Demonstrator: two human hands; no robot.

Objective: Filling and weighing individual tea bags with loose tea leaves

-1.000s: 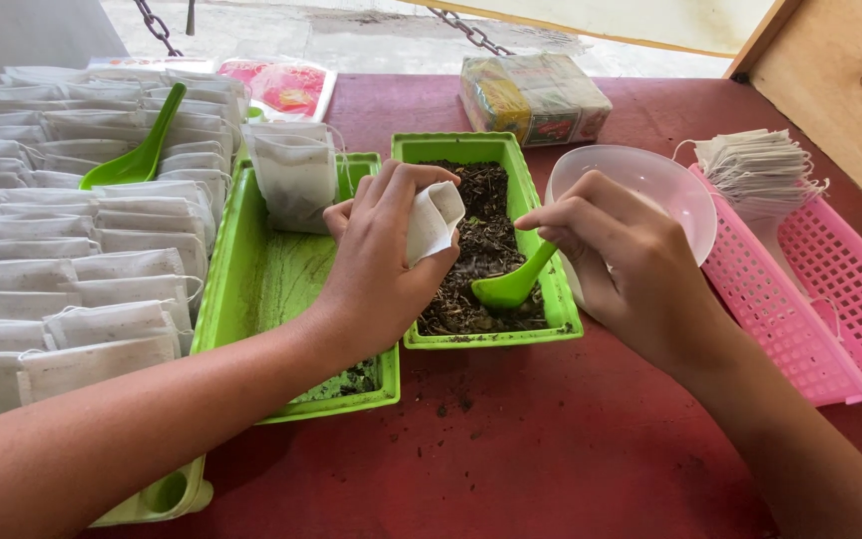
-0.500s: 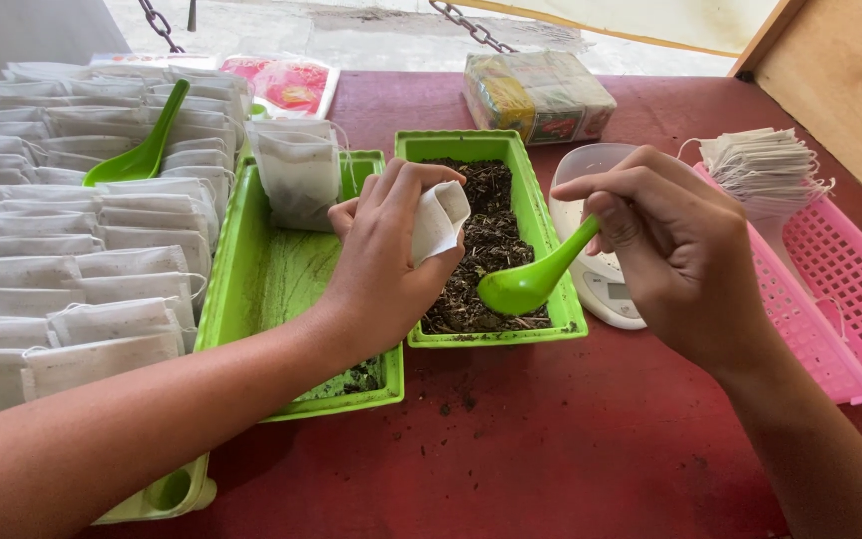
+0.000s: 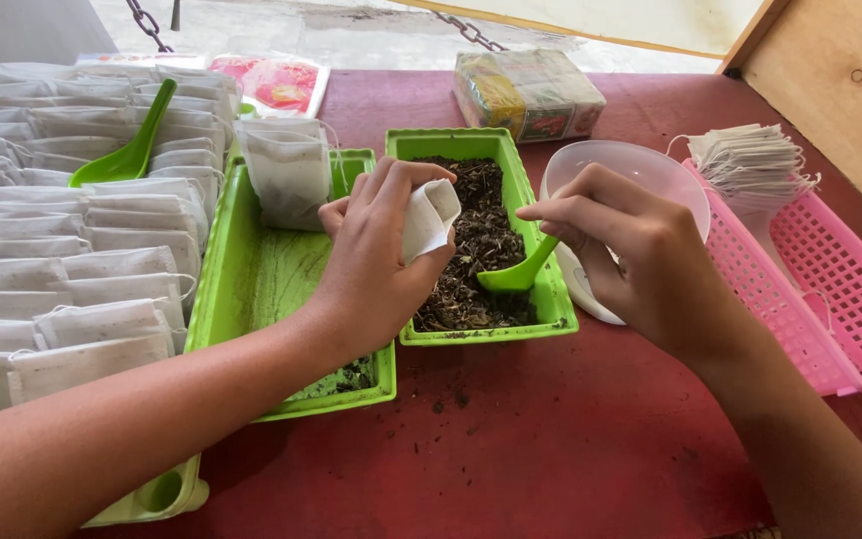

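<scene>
My left hand (image 3: 376,255) holds a small white filter bag (image 3: 428,218) with its mouth held apart, over the left side of a green tray of dark dried leaves (image 3: 471,240). My right hand (image 3: 641,255) grips a green plastic spoon (image 3: 517,273) by its handle. The spoon's bowl rests low in the leaves near the tray's right wall (image 3: 548,262), just right of the bag.
A wider green tray (image 3: 251,265) holds a few filled bags (image 3: 289,172). Rows of filled white bags (image 3: 62,230) with a second green spoon (image 3: 132,150) lie at left. A white bowl (image 3: 650,165), a pink basket (image 3: 830,279) with empty bags (image 3: 750,160) and a wrapped packet (image 3: 526,92) stand at right and back.
My right hand has brought the spoon down from a raised tilt into the leaves beside the bag. My left hand has kept the bag in place.
</scene>
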